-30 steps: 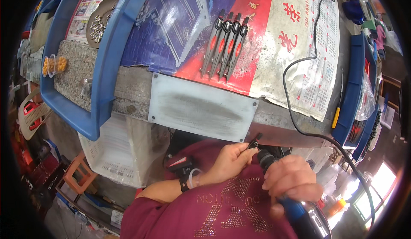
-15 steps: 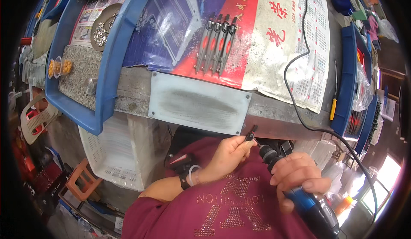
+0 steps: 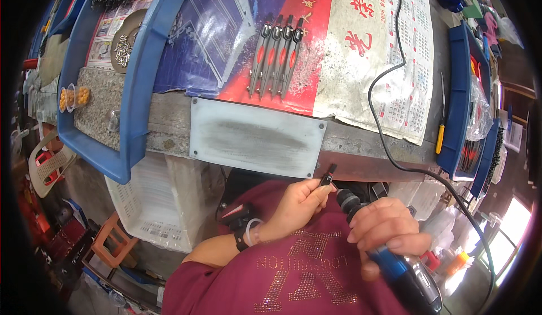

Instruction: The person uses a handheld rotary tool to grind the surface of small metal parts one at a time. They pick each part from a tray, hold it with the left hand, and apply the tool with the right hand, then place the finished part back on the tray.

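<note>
My left hand (image 3: 299, 206) pinches a drawing compass (image 3: 327, 178) by its dark top end, in front of the bench edge; most of it is hidden by my fingers and a red part shows beneath my wrist. My right hand (image 3: 389, 230) is wrapped round a blue and black electric screwdriver (image 3: 403, 274). Its thin bit points at the compass head, close to my left fingertips; whether it touches a screw is too small to tell. Several grey compasses with red inlays (image 3: 276, 58) lie side by side on the printed paper.
A pale, grey-smudged plate (image 3: 254, 139) lies on the bench's front edge. To the left, a blue tray (image 3: 129, 154) holds a dish of small metal parts (image 3: 122, 49) and a cup of orange pieces (image 3: 82, 96). A black cable (image 3: 379, 124) crosses the right side, near a yellow-handled screwdriver (image 3: 440, 139).
The bench and its things have shifted slightly left in view. My hands keep the same hold, with the electric screwdriver still at the compass head and moved slightly left.
</note>
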The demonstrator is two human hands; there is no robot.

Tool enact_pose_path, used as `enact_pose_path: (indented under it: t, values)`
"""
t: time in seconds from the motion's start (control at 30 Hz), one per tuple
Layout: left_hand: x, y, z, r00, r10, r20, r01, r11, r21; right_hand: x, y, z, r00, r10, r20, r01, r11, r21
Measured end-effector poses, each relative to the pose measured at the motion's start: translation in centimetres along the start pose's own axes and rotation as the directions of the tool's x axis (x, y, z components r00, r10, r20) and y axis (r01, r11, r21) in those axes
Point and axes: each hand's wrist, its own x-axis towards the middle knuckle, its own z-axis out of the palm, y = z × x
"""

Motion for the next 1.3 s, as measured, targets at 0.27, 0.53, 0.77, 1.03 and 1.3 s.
enact_pose_path:
  t: [0.27,0.53,0.77,1.03,1.3]
  values:
    - [0.1,-0.4,-0.1,1.0,-0.003,-0.012,0.003,1.0,-0.001,0.8,-0.1,0.2,0.995,0.085,0.044,-0.084,0.996,-0.02]
    - [0.3,-0.6,-0.3,0.997,-0.065,-0.028,0.065,0.998,-0.002,1.2,1.0,-0.1,0.994,0.081,0.076,-0.085,0.995,0.053]
    - [0.4,-0.7,-0.2,0.999,-0.038,-0.026,0.038,0.999,-0.001,1.6,1.2,-0.2,0.992,0.121,0.046,-0.125,0.988,0.087]
    - [0.1,0.2,0.0,1.0,-0.008,-0.004,0.008,1.0,0.016,1.1,0.4,-1.2,0.987,0.141,0.07,-0.151,0.974,0.167]
    - [-0.6,1.9,-1.5,0.959,-0.151,0.239,0.2,0.96,-0.196,-0.1,-1.2,-1.2,0.838,0.417,-0.353,-0.373,0.909,0.189]
